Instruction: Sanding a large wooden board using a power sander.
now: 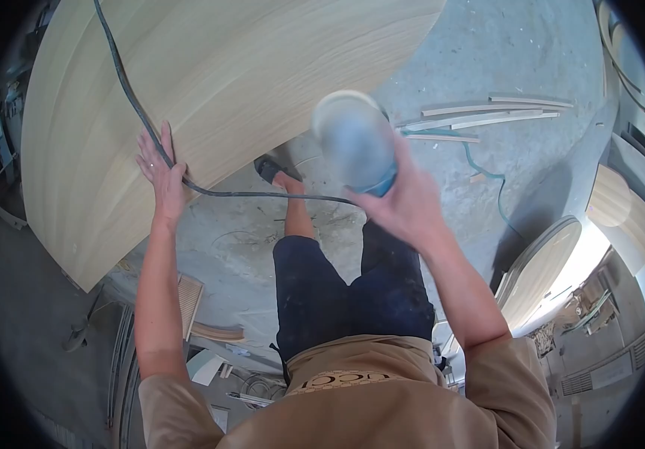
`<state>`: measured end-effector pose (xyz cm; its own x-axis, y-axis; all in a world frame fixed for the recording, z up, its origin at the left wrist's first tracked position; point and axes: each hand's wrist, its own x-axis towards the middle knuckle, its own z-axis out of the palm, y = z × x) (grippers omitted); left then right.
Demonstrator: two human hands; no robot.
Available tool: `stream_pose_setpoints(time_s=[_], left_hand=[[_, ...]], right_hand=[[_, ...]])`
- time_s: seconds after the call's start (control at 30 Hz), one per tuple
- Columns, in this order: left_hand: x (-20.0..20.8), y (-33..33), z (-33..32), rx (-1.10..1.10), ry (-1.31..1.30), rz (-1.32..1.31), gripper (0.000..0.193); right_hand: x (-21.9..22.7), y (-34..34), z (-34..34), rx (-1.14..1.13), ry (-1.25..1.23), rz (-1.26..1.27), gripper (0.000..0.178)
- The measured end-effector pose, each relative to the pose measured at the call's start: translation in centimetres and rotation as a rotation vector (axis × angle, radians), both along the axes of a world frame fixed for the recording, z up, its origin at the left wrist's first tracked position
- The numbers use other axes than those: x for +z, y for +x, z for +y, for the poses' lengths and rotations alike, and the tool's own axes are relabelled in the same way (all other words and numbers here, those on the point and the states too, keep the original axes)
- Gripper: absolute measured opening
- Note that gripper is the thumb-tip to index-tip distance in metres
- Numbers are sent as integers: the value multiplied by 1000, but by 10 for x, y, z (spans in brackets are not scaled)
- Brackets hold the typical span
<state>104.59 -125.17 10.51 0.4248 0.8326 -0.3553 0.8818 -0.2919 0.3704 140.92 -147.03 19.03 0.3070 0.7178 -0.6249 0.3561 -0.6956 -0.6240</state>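
A large pale wood panel [263, 82] with a curved edge fills the upper left. My left hand [162, 168] lies near its lower edge, fingers stretched out on the wood. A black cord [129, 90] runs down the panel, crosses by the thumb and fingers of that hand, then stretches right toward a disc sander [356, 142]. My right hand [405, 198] is closed round the sander's blue body, to the right of the panel's edge. Motion smears the sander; its round, pale-rimmed pad faces up and appears apart from the wood.
Thin wood strips [494, 112] and a teal hose or cord [480, 168] lie on the grey floor [509, 45] at right. Curved wood panels [539, 262] stand further right. Long rods [120, 367] and cables [259, 385] are at lower left. My foot [270, 168] is beside the panel's edge.
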Motion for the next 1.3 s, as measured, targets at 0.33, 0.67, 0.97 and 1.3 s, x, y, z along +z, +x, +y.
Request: stream_pose_setpoints(time_s=[0.33, 0.67, 0.97, 1.3], left_hand=[[-11, -17, 7, -81, 56, -25, 93], [14, -49, 26, -149, -150, -467, 78], [10, -282, 116, 125, -219, -452, 78], [-18, -326, 140, -130, 112, -62, 83]], right_hand=[[-15, 65, -1, -450, 199, -88, 90], [-14, -106, 5, -398, 205, -54, 97], [-3, -288, 26, -262, 128, -55, 95], [0, -295, 33, -258, 106, -40, 94]])
